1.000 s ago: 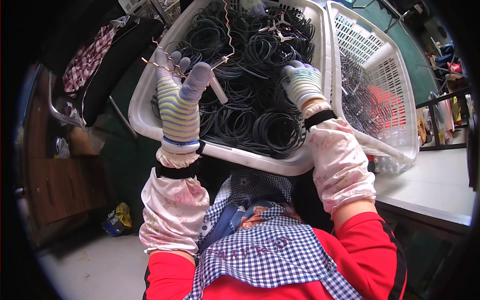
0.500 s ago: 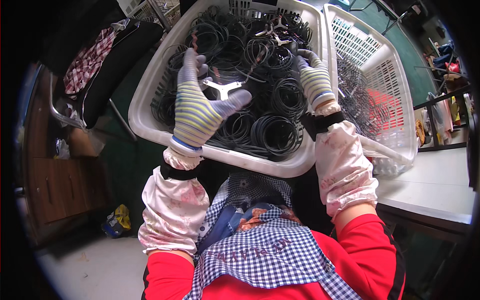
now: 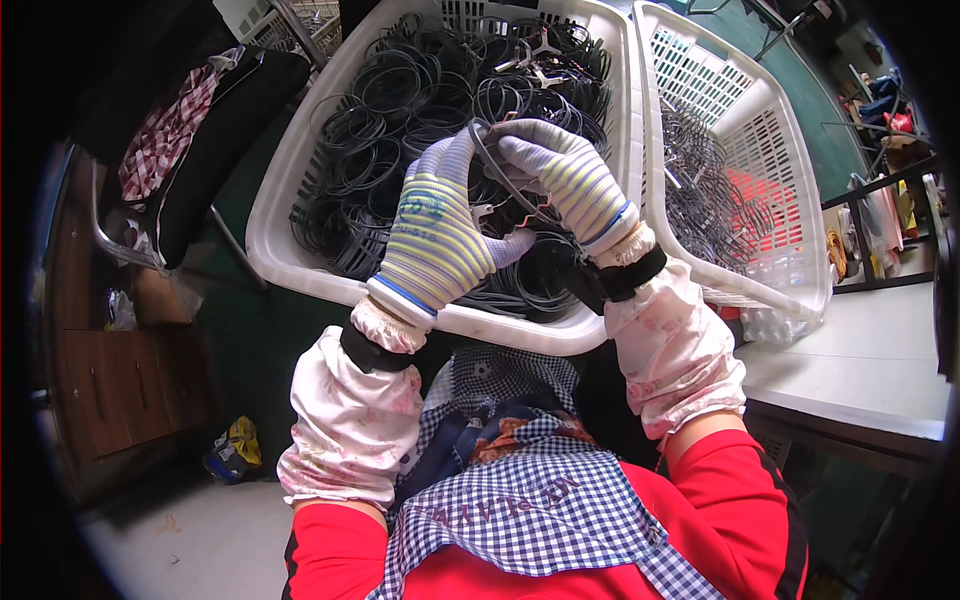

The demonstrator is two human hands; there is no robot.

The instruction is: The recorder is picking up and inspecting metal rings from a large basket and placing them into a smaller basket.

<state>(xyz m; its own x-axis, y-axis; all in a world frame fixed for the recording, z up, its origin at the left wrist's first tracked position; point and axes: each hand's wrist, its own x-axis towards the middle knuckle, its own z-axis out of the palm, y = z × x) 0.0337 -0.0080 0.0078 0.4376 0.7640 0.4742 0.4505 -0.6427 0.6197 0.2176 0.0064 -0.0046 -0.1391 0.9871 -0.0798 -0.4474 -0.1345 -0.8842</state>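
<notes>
Both my hands wear striped, grey-tipped gloves above a basket full of coiled dark cables. My left hand [image 3: 432, 225] has its fingers stretched out and its thumb apart, the fingertips beside a raised coil of dark cable [image 3: 512, 188]. Opposite, my right hand [image 3: 568, 180] has bent fingers pinching the upper part of that coil, which is tilted on edge between the hands. A silver three-armed piece [image 3: 483, 212] shows partly behind my left hand. More three-armed pieces [image 3: 546, 78] lie among the coils at the far side.
The white plastic basket [image 3: 470, 325] stands right before me. Touching its right side is a second white basket [image 3: 790, 275] with many thin metal-ended cables [image 3: 705, 190]. A white tabletop [image 3: 850, 360] is at the right, a black chair [image 3: 240, 140] at the left, and wooden drawers [image 3: 125, 385] lower left.
My right hand has come left from the basket's right side and now grips a coil. My left hand has turned and moved slightly right, its fingertips now at that coil.
</notes>
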